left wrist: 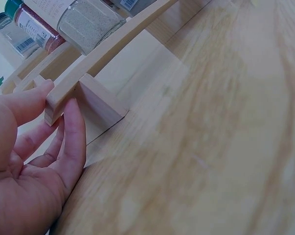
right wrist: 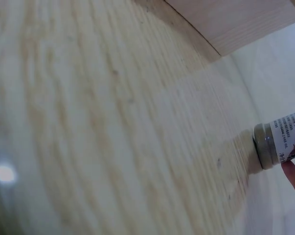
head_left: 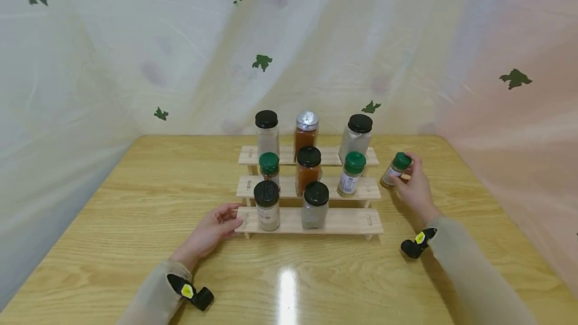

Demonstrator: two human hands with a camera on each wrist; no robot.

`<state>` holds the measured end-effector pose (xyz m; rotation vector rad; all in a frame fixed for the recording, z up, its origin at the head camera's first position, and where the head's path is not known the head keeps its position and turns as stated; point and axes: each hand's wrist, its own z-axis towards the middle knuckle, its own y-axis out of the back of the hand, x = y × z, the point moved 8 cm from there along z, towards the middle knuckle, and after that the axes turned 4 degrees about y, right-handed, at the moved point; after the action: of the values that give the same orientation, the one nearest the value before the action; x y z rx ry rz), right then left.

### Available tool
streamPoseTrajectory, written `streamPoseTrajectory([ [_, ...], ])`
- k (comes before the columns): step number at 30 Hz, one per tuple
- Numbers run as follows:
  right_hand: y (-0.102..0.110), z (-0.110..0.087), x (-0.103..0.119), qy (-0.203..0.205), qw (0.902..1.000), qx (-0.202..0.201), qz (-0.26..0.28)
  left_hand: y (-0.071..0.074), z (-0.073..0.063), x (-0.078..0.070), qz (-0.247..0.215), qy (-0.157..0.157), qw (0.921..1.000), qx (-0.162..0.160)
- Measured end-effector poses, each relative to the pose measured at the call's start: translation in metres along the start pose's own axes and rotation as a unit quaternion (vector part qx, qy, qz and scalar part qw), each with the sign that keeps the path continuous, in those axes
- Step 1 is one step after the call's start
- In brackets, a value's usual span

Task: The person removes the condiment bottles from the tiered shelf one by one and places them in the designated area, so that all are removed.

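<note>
Pinching jar [head_left: 393, 171] with fingers of right hand [head_left: 416, 189], just right of rack [head_left: 347, 220], long axis leaning top-away from it; left hand [head_left: 211, 230] pinches rack's left front end.

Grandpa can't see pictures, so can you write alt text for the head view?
A person's right hand holds a green-capped jar beside a wooden three-step rack on a table, while the left hand grips the rack's front left end. Eight other jars stand on the rack: three at the back, three in the middle, two in front.
</note>
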<state>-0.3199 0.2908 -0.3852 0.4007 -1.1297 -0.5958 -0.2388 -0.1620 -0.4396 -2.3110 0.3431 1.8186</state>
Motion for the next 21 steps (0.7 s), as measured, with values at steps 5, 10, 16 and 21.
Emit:
streamPoseTrajectory([
  [5, -0.0029, 0.0002, 0.0009, 0.010, 0.9999, -0.007, -0.008, -0.0004, -0.0001, 0.0017, 0.003, 0.005, 1.0000, -0.003],
  [10, -0.0080, 0.0005, 0.0037, 0.022, 0.9996, 0.006, -0.016, 0.0008, -0.0001, 0.0026, 0.006, 0.003, 1.0000, -0.005],
  [16, -0.0085, 0.0030, 0.0030, 0.022, 0.9993, 0.020, -0.021, 0.0016, -0.0001, 0.0031, 0.009, 0.004, 0.9999, -0.006],
  [21, -0.0040, 0.0090, 0.0047, 0.020, 0.9994, 0.027, -0.012, 0.0012, 0.0017, 0.0026, 0.010, 0.003, 0.9999, -0.002],
])
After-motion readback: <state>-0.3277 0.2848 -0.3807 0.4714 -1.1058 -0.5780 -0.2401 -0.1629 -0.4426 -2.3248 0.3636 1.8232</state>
